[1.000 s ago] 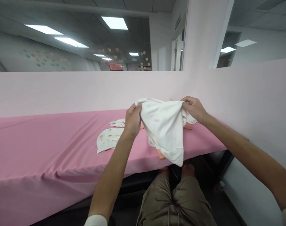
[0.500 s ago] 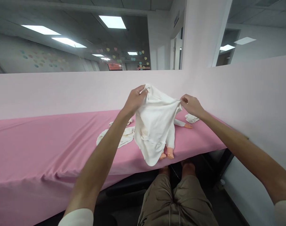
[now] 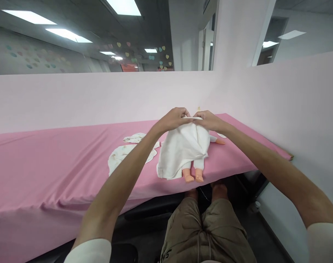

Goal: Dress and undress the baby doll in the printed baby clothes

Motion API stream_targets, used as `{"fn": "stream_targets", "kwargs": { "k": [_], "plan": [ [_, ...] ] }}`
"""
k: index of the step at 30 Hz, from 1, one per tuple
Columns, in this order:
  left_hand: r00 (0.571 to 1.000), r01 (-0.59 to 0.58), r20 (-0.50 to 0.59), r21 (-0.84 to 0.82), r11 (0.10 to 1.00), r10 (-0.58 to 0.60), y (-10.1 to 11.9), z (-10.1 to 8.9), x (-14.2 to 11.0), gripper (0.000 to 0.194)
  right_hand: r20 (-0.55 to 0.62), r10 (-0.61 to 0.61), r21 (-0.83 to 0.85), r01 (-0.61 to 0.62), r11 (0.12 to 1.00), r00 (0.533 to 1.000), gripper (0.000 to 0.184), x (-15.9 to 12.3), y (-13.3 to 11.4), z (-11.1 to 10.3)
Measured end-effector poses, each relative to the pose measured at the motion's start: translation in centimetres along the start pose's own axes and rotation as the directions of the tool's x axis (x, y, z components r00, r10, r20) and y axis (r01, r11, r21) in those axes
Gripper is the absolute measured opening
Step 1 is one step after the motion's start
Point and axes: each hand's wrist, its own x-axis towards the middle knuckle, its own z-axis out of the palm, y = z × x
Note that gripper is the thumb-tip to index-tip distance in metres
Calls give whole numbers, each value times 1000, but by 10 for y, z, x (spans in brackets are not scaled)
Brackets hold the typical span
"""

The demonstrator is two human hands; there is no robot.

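Note:
A baby doll [image 3: 192,174] lies on the pink table [image 3: 59,164] near its front edge, feet toward me, its legs in white trousers. A white garment [image 3: 180,149] is draped over its body and head. My left hand [image 3: 173,118] and my right hand [image 3: 207,120] meet at the garment's top edge, both pinching the cloth, fingers closed. One doll hand [image 3: 219,141] sticks out to the right from under the cloth.
Two small patterned baby clothes [image 3: 122,157] lie flat on the table left of the doll, with another small piece [image 3: 222,135] at the far right. Pink partition walls [image 3: 278,102] stand behind and to the right. My knees [image 3: 205,226] are under the table edge.
The garment was held spread in the air between my hands. Both hands have come down and together, and the cloth now lies over the doll.

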Motion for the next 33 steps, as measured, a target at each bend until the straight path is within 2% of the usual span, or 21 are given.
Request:
{"fn": "stream_targets", "kwargs": {
  "k": [5,9,13,16,19,22,26,28,33],
  "plan": [
    [981,135,148,-85,987,-121,-29,-13,-24,28,-51,128,127,-120,985,991,19,-3,30,-22],
    [958,275,117,-118,954,-262,-51,-24,-41,35,-110,243,143,-226,964,964,23,-10,48,-42],
    [956,289,101,-143,947,-277,-63,-29,-48,38,-45,267,145,-258,955,963,24,-15,54,-47],
    [953,297,111,-145,944,-283,-70,-29,-50,36,2,301,106,-299,948,954,26,-17,59,-44],
    [961,277,5,-72,958,-277,-78,-24,-50,35,53,317,-32,-316,948,947,26,-17,68,-39],
    [977,175,-130,55,983,-167,-86,-14,-47,33,111,245,-225,-216,950,963,23,-13,81,-28],
    [981,74,-191,196,978,-36,-93,-2,-44,32,206,177,-319,-105,942,962,23,-8,93,-8],
    [976,101,-210,237,966,-50,-99,1,-45,33,243,195,-312,-114,943,950,25,-7,97,1],
    [962,239,-182,199,950,-204,-127,2,-55,35,302,265,-223,-202,954,916,26,-12,105,12]
  ]
}}
